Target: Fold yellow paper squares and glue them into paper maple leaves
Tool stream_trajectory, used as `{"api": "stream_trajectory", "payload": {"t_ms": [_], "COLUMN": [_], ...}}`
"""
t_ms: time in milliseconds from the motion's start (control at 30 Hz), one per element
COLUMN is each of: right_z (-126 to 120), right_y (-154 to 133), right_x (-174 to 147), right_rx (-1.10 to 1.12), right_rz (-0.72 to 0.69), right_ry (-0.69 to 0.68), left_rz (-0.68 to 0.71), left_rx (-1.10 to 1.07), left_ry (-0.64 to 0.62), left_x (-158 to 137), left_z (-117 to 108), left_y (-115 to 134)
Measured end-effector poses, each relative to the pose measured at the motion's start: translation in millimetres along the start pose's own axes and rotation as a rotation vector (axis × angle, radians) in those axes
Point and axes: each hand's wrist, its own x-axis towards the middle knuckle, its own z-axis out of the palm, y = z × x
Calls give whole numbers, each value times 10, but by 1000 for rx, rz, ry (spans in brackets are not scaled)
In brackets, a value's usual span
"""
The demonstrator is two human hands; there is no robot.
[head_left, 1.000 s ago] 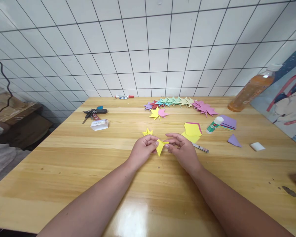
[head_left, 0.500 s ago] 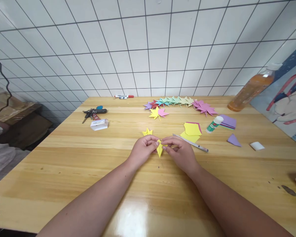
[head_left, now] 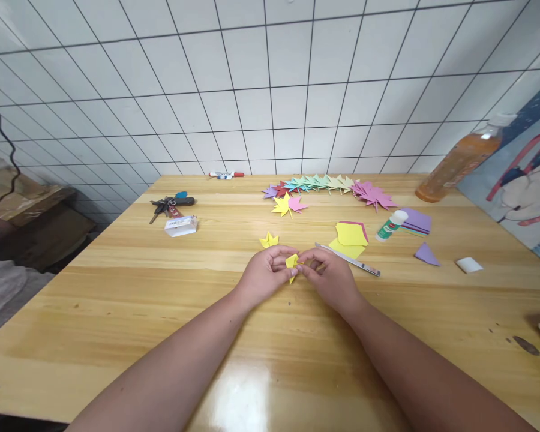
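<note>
Between my two hands is a small piece of folded yellow paper (head_left: 291, 261). My left hand (head_left: 264, 271) grips its left side, with the thumb laid across the lower part. At its right edge, my right hand (head_left: 327, 273) pinches the paper between thumb and fingertips. Just beyond my left hand lies another folded yellow paper piece (head_left: 269, 240). A craft knife (head_left: 353, 261) rests by my right hand, partly over yellow paper sheets (head_left: 351, 234). Fingers hide parts of the held piece.
Folded paper leaves (head_left: 317, 183) line the back, with a yellow-and-pink leaf (head_left: 288, 205) in front. To the right are a glue stick (head_left: 391, 225), purple sheets (head_left: 416, 220), an eraser-like white block (head_left: 469, 265) and a bottle (head_left: 461, 159). Keys (head_left: 171, 205) and a small white box (head_left: 180, 225) lie left.
My left thumb has moved right and down over the yellow paper, whose visible outline has changed from a long diamond to a partly covered, folded shape. Both hands stay at the same spot.
</note>
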Motion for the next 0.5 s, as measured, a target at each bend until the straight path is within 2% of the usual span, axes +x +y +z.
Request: {"api": "stream_trajectory", "payload": {"t_ms": [167, 300, 500], "right_z": [1, 15, 11], "right_y": [-22, -21, -34], "right_x": [-17, -13, 3], "right_rx": [7, 68, 113], "right_rz": [5, 69, 117], "right_ry": [2, -9, 21], "left_rz": [-17, -6, -2], "left_rx": [26, 32, 36], "left_ry": [18, -2, 62], "left_x": [-16, -24, -2], "left_z": [1, -16, -21], "left_y": [24, 24, -5]}}
